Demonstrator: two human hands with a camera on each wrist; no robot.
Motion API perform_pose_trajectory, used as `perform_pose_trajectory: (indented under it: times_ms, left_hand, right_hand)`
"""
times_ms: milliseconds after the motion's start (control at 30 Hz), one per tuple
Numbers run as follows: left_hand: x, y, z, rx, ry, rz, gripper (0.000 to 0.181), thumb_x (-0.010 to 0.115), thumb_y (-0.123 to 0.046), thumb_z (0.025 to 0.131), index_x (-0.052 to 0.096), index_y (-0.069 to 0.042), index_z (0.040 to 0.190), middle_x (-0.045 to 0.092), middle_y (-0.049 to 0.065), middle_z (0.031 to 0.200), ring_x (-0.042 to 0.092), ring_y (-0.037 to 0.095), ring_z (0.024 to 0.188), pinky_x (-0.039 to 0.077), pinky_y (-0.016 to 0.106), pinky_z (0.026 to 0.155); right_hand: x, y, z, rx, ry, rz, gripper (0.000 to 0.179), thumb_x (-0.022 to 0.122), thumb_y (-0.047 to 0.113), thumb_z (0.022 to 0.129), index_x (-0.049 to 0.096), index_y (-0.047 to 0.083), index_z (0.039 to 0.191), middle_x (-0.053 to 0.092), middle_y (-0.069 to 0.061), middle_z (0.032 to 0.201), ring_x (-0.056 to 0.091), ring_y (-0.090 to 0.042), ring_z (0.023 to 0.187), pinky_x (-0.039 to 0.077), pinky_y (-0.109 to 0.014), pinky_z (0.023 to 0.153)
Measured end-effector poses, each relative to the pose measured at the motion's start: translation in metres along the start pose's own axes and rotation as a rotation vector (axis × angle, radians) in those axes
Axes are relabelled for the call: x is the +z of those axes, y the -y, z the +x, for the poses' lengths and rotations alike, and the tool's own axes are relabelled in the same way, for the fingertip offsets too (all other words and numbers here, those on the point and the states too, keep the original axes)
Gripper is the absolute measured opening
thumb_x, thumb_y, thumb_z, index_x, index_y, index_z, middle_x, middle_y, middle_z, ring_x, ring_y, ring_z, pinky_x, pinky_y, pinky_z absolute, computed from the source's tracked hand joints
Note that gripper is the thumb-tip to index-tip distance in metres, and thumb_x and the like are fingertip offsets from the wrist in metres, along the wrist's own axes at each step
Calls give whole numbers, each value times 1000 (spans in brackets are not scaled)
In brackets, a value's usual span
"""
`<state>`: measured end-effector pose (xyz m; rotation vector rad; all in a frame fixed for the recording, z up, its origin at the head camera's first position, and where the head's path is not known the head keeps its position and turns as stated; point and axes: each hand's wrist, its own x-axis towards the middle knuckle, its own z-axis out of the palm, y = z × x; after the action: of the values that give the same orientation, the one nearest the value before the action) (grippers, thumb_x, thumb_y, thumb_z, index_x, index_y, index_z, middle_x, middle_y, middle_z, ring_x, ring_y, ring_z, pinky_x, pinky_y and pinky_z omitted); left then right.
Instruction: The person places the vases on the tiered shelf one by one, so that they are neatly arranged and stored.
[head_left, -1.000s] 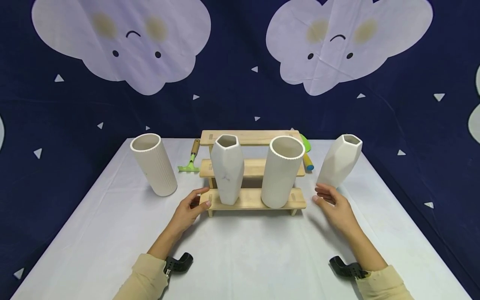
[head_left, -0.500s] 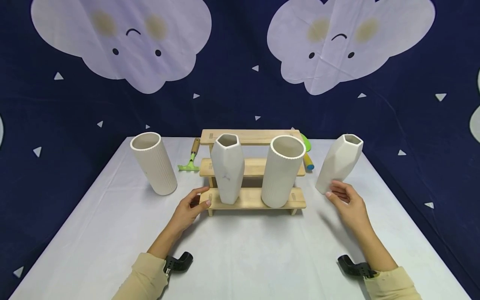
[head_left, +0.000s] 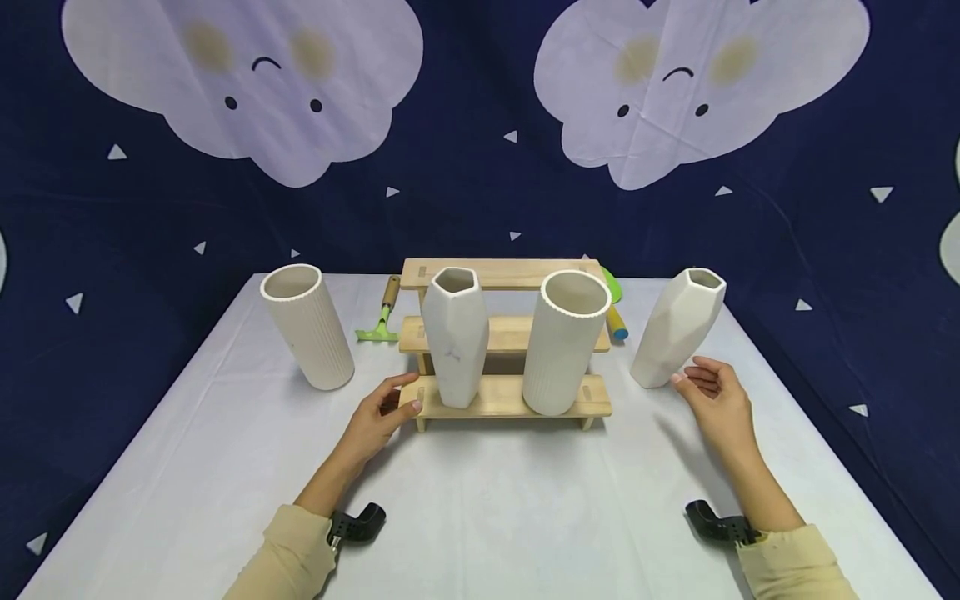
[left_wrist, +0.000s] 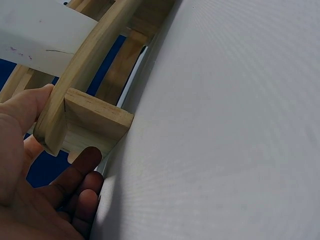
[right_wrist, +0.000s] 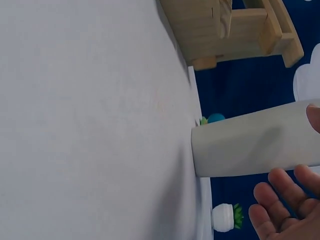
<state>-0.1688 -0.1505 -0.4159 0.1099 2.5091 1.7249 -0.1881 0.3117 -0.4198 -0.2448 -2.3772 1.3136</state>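
My left hand [head_left: 378, 414] grips the left end of a three-tier wooden stand [head_left: 498, 398], thumb on top of the lowest board. In the left wrist view the other fingers [left_wrist: 86, 160] curl by its underside. On that board stand a white faceted vase [head_left: 455, 346] with a grey mark and a white ribbed cylindrical vase [head_left: 564, 350]. My right hand [head_left: 720, 408] is beside the lower right of another faceted white vase [head_left: 677, 329], which stands upright on the table. Its fingers are loosely bent, and no grip on the vase shows; contact is unclear.
A second ribbed vase [head_left: 309, 329] stands left of the stand. Behind it lies a green tool with a wooden handle [head_left: 388, 300]. A yellow-handled tool [head_left: 617, 323] lies right of the stand. The right wrist view shows a small potted plant [right_wrist: 225, 217] beyond the vase.
My right hand has moved rightward, from the front of the right-hand faceted vase to its right side. The vases stay in place, and my left hand keeps its hold on the stand.
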Motion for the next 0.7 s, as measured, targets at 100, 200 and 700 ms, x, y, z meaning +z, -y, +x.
perform_pose_trajectory:
  times_ms: [100,200,700]
  left_hand:
    - [0,-1,0,0,-4,4,47,63,-19,91,49,-14,136,57,16,106,45,16,84,40,23,68]
    - [0,-2,0,-3,-5,4,47,63,-19,91,49,-15,136,57,16,105,45,16,84,39,23,69]
    - [1,3,1,7,-4,-8,48,63,-19,90,49,-14,136,59,18,112,50,17,90,42,25,74]
  right_hand:
    - [0,0,2,32,-5,-29,54,68,24,86,47,4,131,58,5,107,48,12,86,38,-2,77]
    - [0,1,5,47,2,-55,59,67,28,86,43,4,135,57,-9,119,47,7,92,37,-5,83]
    - [5,8,23,40,79,-41,80,65,30,88,21,-2,146,41,-26,139,41,-36,125,34,-51,105]
